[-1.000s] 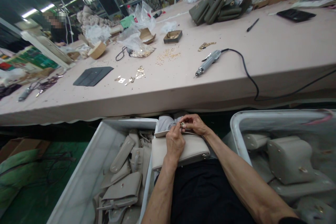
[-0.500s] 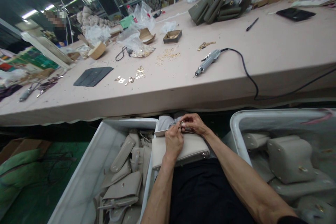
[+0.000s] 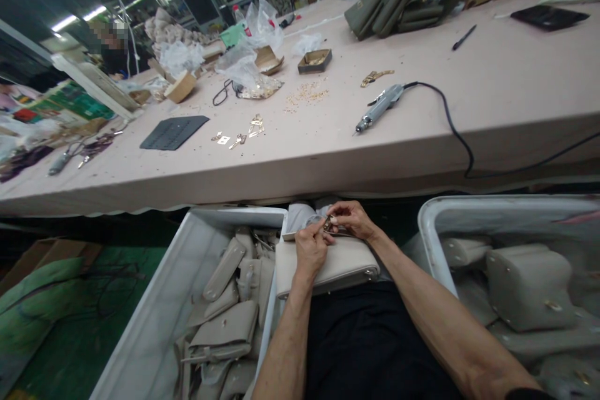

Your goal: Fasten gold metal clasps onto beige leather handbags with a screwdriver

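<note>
A beige handbag (image 3: 337, 265) lies across my lap below the table's edge. My left hand (image 3: 310, 251) and my right hand (image 3: 350, 219) meet at the bag's upper edge, both pinched on a small gold metal fitting (image 3: 328, 224) there. The fingers of both hands are closed around it. The fitting is mostly hidden by my fingertips.
A white bin (image 3: 154, 319) at my left holds several beige bag pieces. Another white bin (image 3: 434, 225) at my right holds beige bags. On the pink table (image 3: 515, 75) lie an electric screwdriver (image 3: 377, 107) with black cord, gold hardware, a dark mat (image 3: 174, 132) and green bags (image 3: 398, 6). A person sits far left.
Both hands stay on the fitting with small finger movements. The view has shifted slightly, so everything sits a little to the right.
</note>
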{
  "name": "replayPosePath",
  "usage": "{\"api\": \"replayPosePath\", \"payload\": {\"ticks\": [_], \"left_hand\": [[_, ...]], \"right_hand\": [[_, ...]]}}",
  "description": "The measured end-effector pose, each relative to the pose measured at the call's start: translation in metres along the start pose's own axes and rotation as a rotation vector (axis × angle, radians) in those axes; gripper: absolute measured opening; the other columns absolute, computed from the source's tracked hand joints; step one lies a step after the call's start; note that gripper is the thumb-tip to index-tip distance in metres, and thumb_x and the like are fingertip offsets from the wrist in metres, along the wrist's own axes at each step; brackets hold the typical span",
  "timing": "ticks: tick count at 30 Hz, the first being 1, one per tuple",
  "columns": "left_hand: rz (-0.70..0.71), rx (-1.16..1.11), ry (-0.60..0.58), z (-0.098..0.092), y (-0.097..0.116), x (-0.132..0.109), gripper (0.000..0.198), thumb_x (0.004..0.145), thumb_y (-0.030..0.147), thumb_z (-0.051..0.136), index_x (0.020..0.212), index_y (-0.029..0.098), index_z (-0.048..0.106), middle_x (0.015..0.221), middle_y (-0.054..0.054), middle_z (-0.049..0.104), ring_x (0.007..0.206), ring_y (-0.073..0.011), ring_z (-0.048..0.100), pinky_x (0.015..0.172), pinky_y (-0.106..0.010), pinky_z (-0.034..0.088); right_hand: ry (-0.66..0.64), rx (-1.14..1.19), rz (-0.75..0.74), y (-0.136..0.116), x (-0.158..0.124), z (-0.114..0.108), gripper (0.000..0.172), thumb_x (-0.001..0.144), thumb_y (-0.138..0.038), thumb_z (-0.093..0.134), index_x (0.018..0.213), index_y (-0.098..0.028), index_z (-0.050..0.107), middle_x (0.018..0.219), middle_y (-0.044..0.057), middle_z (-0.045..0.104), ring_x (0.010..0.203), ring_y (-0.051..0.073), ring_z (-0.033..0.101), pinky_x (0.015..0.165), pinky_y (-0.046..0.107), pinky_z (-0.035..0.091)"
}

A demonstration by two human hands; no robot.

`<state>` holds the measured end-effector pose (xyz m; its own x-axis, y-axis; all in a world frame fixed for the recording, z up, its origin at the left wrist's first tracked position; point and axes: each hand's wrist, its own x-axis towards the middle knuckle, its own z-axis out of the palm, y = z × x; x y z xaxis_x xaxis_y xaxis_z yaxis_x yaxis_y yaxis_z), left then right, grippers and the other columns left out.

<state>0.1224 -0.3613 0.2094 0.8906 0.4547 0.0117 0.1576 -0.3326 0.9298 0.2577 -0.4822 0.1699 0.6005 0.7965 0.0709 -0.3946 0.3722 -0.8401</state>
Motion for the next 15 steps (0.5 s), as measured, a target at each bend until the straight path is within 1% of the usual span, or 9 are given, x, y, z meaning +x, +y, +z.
{"api": "replayPosePath", "payload": {"ticks": [5,11,15], "left_hand": [[-0.017,0.027,0.014,-0.0014,0.0032,0.0005,0.038,0.094,0.013,0.053,0.125,0.012,0.074,0.075,-0.006,0.079,0.066,-0.0164,0.074,0.076,-0.030,0.063],[-0.033,0.008,0.031,-0.0011,0.0030,0.0007,0.037,0.094,0.017,0.053,0.123,0.012,0.075,0.069,-0.004,0.076,0.062,-0.0158,0.070,0.071,-0.030,0.062],[-0.044,0.012,0.037,-0.0009,0.0038,0.0015,0.037,0.093,0.017,0.054,0.121,0.013,0.077,0.068,-0.004,0.076,0.061,-0.0155,0.070,0.071,-0.029,0.061]], "right_hand": [[-0.001,-0.002,0.002,0.0007,0.0000,-0.0008,0.027,0.074,-0.023,0.087,0.098,-0.014,0.077,0.077,0.005,0.073,0.058,0.017,0.066,0.058,0.028,0.055],[-0.007,-0.008,-0.005,0.0010,0.0001,-0.0010,0.027,0.074,-0.022,0.086,0.099,-0.014,0.077,0.074,0.005,0.072,0.058,0.017,0.066,0.059,0.028,0.055],[-0.011,-0.001,-0.005,0.0005,-0.0001,-0.0009,0.026,0.075,-0.021,0.085,0.098,-0.014,0.077,0.073,0.004,0.071,0.058,0.017,0.066,0.059,0.027,0.055]]}}
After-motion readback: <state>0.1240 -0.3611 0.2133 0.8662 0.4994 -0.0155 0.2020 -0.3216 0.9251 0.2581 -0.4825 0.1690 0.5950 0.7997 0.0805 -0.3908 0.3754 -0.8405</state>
